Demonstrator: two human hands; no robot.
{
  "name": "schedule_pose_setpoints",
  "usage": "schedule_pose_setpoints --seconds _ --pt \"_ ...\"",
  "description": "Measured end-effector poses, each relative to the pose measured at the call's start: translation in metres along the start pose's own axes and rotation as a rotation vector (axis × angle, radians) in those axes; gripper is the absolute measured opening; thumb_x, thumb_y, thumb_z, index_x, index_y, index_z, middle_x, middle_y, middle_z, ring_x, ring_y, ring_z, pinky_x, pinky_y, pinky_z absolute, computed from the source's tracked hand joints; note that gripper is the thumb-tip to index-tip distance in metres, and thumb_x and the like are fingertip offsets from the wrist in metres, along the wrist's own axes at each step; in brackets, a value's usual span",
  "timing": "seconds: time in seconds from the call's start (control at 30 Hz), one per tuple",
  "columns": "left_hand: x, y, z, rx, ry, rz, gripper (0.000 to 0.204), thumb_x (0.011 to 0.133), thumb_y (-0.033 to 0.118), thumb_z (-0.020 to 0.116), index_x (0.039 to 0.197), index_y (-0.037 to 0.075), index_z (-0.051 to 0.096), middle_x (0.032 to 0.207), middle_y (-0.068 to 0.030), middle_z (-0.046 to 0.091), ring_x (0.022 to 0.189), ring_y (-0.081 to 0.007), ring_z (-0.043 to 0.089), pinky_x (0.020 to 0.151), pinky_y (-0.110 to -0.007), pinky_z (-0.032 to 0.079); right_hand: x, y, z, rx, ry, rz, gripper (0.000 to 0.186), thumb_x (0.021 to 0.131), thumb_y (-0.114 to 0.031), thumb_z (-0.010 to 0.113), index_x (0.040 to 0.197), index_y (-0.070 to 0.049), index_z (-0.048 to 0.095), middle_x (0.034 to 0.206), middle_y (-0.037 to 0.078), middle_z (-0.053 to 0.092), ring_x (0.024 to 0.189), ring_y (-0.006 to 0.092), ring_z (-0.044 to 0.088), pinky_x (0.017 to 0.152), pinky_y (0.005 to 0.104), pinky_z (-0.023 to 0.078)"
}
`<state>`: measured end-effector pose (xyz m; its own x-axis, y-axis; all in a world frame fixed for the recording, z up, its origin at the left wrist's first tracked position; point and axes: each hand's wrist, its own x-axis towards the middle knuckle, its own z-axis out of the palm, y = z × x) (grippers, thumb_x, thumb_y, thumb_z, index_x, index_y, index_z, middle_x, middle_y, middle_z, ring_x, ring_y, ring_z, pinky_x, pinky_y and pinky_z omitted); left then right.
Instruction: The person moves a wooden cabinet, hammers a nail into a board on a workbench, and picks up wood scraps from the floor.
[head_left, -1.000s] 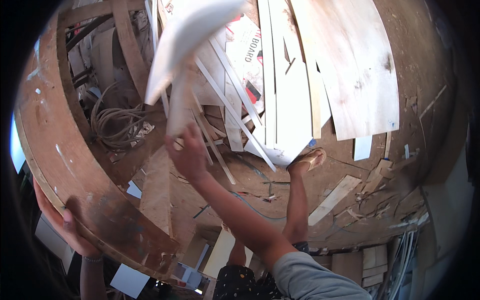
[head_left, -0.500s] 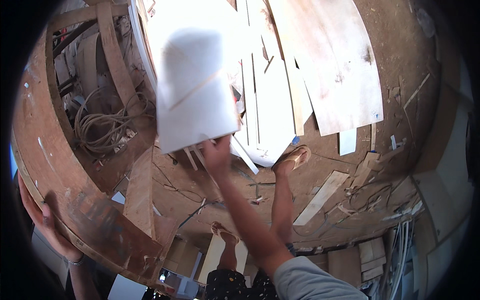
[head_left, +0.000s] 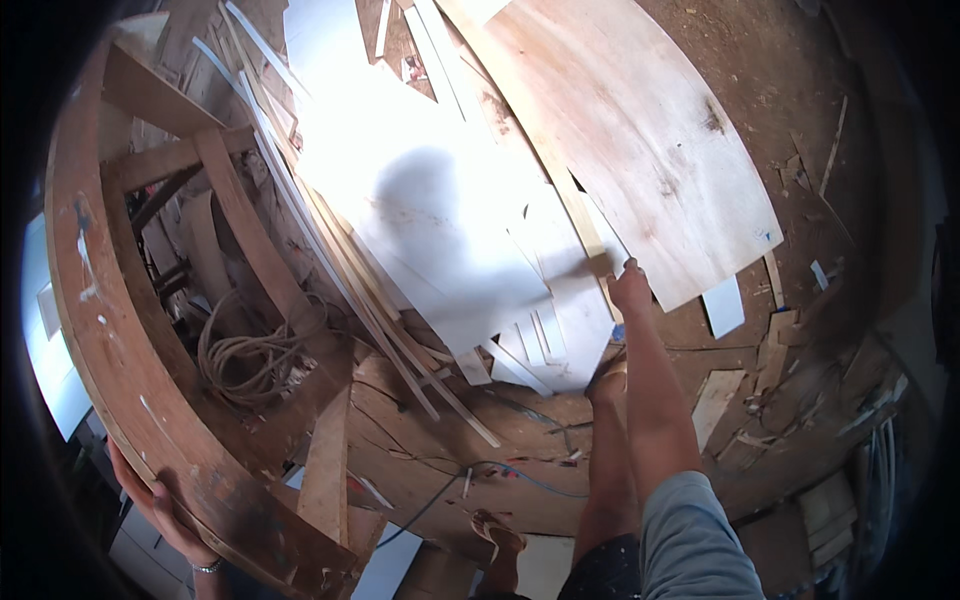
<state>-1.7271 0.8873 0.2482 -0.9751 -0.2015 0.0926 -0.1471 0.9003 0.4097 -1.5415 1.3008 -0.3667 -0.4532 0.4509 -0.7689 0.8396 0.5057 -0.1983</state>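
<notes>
My left hand grips the outer edge of a curved brown wooden frame at the lower left. On the right, my right hand is closed at the left edge of a large pale curved plywood board, beside a long yellowish strip; exactly what its fingers grip is unclear. Overlapping white sheets, bright with glare and crossed by a shadow, lie left of that hand, with thin wooden strips along their left side.
Coiled hose or cable lies inside the frame. Offcuts and cords litter the brown floor around my sandalled feet. More panels are at the lower right.
My right hand has moved rightward and no longer carries the white sheet it held aloft; white sheets now lie on the pile. The view has shifted. My left hand stays on the frame.
</notes>
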Motion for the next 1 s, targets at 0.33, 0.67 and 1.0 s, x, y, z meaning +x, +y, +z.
schedule_pose_setpoints --seconds 0.33,0.67,1.0 --pt "0.007 -0.004 -0.003 -0.274 -0.073 -0.076 0.086 0.094 0.046 0.061 0.16 0.01 0.02 0.162 -0.0145 0.027 0.145 -0.0304 0.034 0.122 -0.045 0.027 0.03 -0.021 0.035 -0.044 0.109 -0.146 0.057 0.088 -0.037 0.072 0.132 -0.007 0.049 0.123 0.025 0.058 0.119 0.0423 0.058 0.096 0.0511 0.051" --pt "0.009 0.012 0.005 -0.131 -0.077 0.056 0.077 0.093 0.036 0.057 0.157 0.002 0.031 0.16 -0.0149 0.032 0.146 -0.0262 0.033 0.12 -0.04 0.024 -0.125 -0.063 -0.08 0.911 -0.392 -0.054 0.045 0.1 -0.04 0.059 0.112 0.004 0.056 0.075 0.01 0.066 0.061 0.0166 0.062 0.062 0.0313 0.05" --pt "-0.001 -0.021 -0.002 0.11 -0.044 0.315 0.079 0.087 0.025 0.068 0.154 0.0 0.033 0.161 -0.0244 0.03 0.15 -0.0368 0.028 0.123 -0.044 0.02 -0.39 -0.055 -0.176 0.248 0.215 -0.353 0.039 0.097 -0.041 0.061 0.104 -0.003 0.061 0.085 0.024 0.069 0.085 0.0464 0.066 0.076 0.0525 0.051"
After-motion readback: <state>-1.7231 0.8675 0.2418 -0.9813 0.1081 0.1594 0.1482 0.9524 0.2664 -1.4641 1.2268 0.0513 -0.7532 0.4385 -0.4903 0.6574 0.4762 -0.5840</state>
